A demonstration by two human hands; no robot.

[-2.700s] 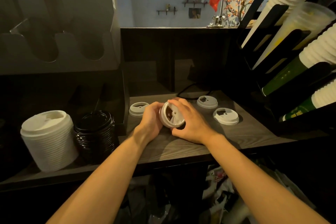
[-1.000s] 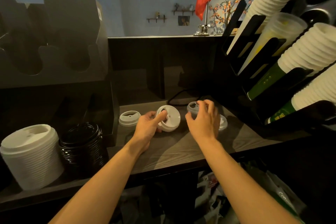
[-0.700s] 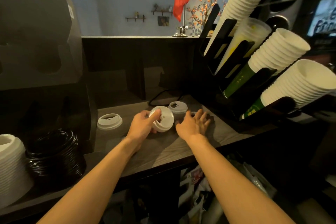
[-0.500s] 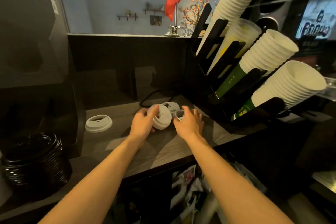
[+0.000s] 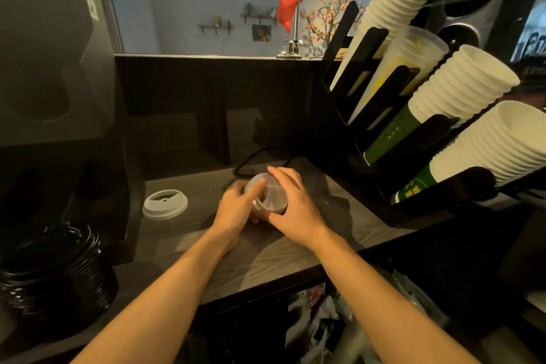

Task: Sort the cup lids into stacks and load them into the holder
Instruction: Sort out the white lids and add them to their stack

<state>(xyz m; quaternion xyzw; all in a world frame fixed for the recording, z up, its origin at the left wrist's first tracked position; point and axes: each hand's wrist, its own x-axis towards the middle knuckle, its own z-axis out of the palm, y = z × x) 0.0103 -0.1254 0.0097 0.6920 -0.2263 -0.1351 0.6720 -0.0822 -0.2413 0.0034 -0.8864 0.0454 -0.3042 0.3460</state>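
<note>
**Hand state.** The left hand (image 5: 236, 211) grasps the white round plastic cup lids (image 5: 270, 193) from their left side, with one finger laid across the near face. The right hand (image 5: 297, 205) grasps the same lids from the right, fingers curled over the upper rim and thumb below. Both hands are in contact with the lids and close to each other.

**Task item position.** The held lids are tilted on edge, hollow side toward the camera, just above the grey wood-grain bench (image 5: 266, 254) near its rear middle. The view is blurred, so the number of lids in the grasp cannot be told.

**Other lids.** A single white plastic cup lid (image 5: 165, 204) lies flat on the bench, top side up, well to the left of the hands. A stack of black plastic lids (image 5: 56, 269) stands at the near left, on a lower dark surface.

**Surroundings.**
- A dark grey slotted holder (image 5: 50, 74) with rounded cut-outs stands at the upper left.
- A black slatted rack (image 5: 381, 115) on the right carries sloping rows of white ribbed paper cups (image 5: 461, 89).
- A black cable (image 5: 251, 159) runs across the bench behind the hands.
</note>
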